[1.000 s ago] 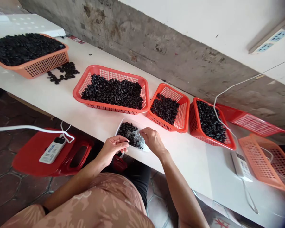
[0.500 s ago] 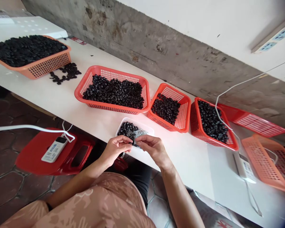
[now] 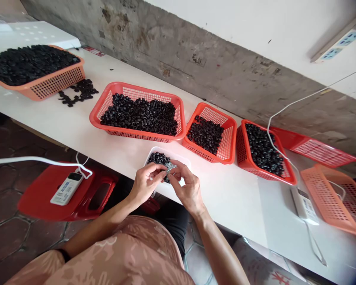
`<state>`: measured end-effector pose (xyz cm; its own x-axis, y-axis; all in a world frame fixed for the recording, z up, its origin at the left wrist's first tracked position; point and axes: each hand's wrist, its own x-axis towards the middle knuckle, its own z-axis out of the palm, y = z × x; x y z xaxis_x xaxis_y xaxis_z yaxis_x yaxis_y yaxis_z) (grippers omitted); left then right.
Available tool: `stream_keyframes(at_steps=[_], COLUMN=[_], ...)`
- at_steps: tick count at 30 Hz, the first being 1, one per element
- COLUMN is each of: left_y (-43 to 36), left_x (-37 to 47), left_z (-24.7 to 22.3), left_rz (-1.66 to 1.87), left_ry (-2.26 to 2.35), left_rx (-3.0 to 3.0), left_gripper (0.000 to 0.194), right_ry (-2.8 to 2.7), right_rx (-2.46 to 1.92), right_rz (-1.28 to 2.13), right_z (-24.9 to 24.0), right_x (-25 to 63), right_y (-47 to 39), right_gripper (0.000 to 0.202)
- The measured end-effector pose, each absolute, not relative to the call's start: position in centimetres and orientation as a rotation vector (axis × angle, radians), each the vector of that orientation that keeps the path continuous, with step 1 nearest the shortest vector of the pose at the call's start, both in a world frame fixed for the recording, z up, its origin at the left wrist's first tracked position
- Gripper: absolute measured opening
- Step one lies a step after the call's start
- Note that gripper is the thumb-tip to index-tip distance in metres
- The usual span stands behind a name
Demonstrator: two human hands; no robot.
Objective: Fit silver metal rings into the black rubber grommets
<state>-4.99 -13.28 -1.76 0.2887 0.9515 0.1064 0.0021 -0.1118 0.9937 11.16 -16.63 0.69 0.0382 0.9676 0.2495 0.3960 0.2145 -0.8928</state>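
Close together over a small white tray (image 3: 152, 151) are both of my hands. My left hand (image 3: 148, 180) has thumb and fingers pinched near the tips; whatever lies between them is too small to make out. Facing it, my right hand (image 3: 186, 184) also pinches, its fingertips almost meeting the left ones, and its contents are hidden too. In the tray, small round black parts (image 3: 158, 157) fill the left side. Beside them lies a heap of tiny shiny silvery pieces (image 3: 171, 167), partly covered by my fingers.
Behind the tray stand red baskets, one large (image 3: 136, 133), one medium (image 3: 211, 157) and one narrow (image 3: 243, 148), holding black parts. An orange basket (image 3: 59, 81) heaped with black pieces is far left. A white cable (image 3: 268, 126) crosses the narrow basket. A red stool (image 3: 38, 202) stands left.
My right hand has moved slightly left and its fingertips are closer to the left hand's. The whole view has shifted a little.
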Motion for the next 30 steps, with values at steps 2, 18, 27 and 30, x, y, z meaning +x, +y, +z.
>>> stream_keyframes(at_steps=[2, 18, 27, 30], left_y=[-13.2, -13.0, -12.6, -12.5], left_x=[-5.0, -4.4, -4.2, -4.3], left_z=[-1.7, -1.4, -1.8, -2.1], left_rz=[1.089, 0.971, 1.254, 1.282], left_ry=[0.953, 0.965, 0.971, 1.008], left_rx=[1.626, 1.403, 1.999, 2.204], left_gripper=[0.015, 0.019, 0.007, 0.011], right_ry=[-1.506, -1.681, -1.107, -1.226], right_rx=[-1.349, -1.272, -1.264, -1.316], right_rz=[0.751, 0.309, 0.989, 1.052], right_z=[0.7, -0.1, -0.1, 0.2], right_x=[11.3, 11.1, 11.5, 11.9], right_y=[-16.6, -17.0, -16.0, -16.0], right_gripper=[0.041, 0.042, 0.048, 0.033])
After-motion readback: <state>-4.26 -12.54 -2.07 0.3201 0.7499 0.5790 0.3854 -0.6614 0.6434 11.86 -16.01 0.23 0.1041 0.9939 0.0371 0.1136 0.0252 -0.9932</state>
